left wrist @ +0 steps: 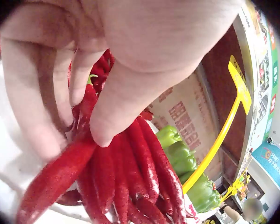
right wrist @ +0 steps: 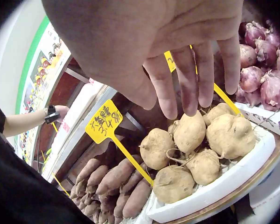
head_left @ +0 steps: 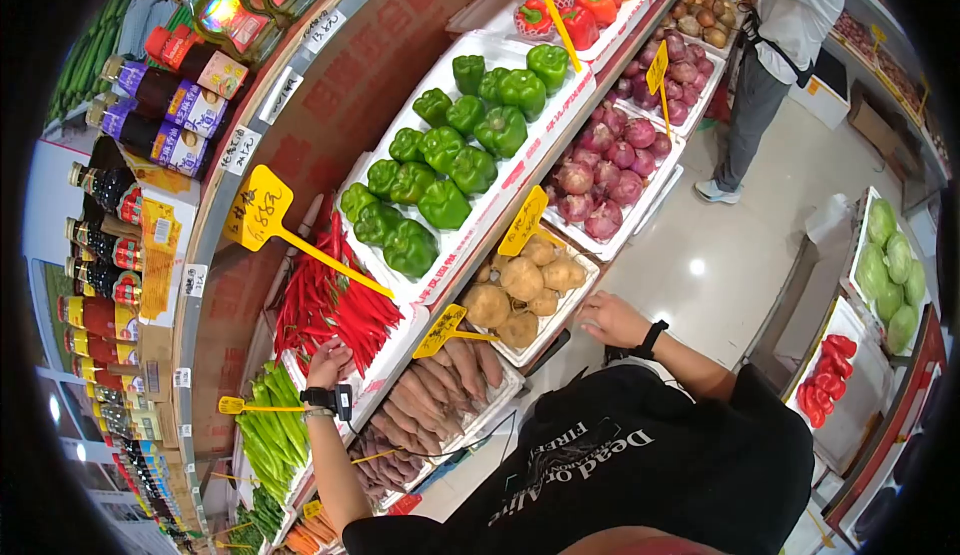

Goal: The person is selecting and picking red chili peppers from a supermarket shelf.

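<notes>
Red chillies (left wrist: 121,172): heaped, uncountable. Green bell peppers (head_left: 440,148): about sixteen. Red onion trays (head_left: 649,195): two. Jicama tray (right wrist: 224,196): one. Purple-labelled bottles (head_left: 150,135): two.

Chilies (left wrist: 120,172) are red, onions (head_left: 606,170) purple, stemmed signs (head_left: 264,207) yellow, the black shirt (head_left: 690,455) white-lettered.

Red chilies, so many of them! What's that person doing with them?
Someone in a black shirt is at a vegetable stand. Their left hand is down at the pile of red chilies, and its thumb and fingers pinch one chili. Green bell peppers sit on one side of the pile, long green peppers on the other. Their right hand holds nothing, its fingers relaxed near the round tan roots.
</notes>
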The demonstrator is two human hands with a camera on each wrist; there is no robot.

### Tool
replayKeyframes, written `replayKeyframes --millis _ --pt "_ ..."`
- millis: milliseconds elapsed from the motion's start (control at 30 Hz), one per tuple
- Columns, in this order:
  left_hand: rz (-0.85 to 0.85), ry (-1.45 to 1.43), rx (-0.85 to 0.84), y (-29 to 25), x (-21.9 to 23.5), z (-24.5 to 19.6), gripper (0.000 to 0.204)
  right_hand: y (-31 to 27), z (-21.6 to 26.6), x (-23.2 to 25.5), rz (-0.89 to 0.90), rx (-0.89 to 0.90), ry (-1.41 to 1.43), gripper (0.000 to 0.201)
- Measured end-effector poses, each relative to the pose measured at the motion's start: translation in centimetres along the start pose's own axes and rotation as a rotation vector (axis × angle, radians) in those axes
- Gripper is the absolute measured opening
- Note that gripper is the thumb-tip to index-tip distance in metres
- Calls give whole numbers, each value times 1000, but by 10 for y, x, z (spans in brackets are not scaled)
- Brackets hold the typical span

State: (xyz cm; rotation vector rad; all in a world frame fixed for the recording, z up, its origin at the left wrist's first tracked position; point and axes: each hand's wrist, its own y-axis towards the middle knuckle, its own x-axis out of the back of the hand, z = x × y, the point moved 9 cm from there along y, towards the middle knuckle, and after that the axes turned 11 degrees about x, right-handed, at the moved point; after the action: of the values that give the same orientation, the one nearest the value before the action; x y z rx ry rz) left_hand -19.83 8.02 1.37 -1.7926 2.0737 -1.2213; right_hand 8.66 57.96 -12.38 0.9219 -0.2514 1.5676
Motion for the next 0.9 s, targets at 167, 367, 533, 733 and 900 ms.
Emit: replayKeyframes --millis 167,367,533,733,900 --pt "-130 287 98 4 10 17 46 2 -1 14 -19 17 14 23" --pt "-170 561 -52 -11 -2 0 37 2 -17 -3 2 -16 10 21" --pt "-156 419 21 -32 21 2 22 13 -2 -11 22 -21 29 16" --pt "-503 383 -9 2 123 17 22 18 12 -20 85 -12 27 17" --pt "-153 631 -270 69 88 16 15 22 25 -29 117 -7 -6 18"
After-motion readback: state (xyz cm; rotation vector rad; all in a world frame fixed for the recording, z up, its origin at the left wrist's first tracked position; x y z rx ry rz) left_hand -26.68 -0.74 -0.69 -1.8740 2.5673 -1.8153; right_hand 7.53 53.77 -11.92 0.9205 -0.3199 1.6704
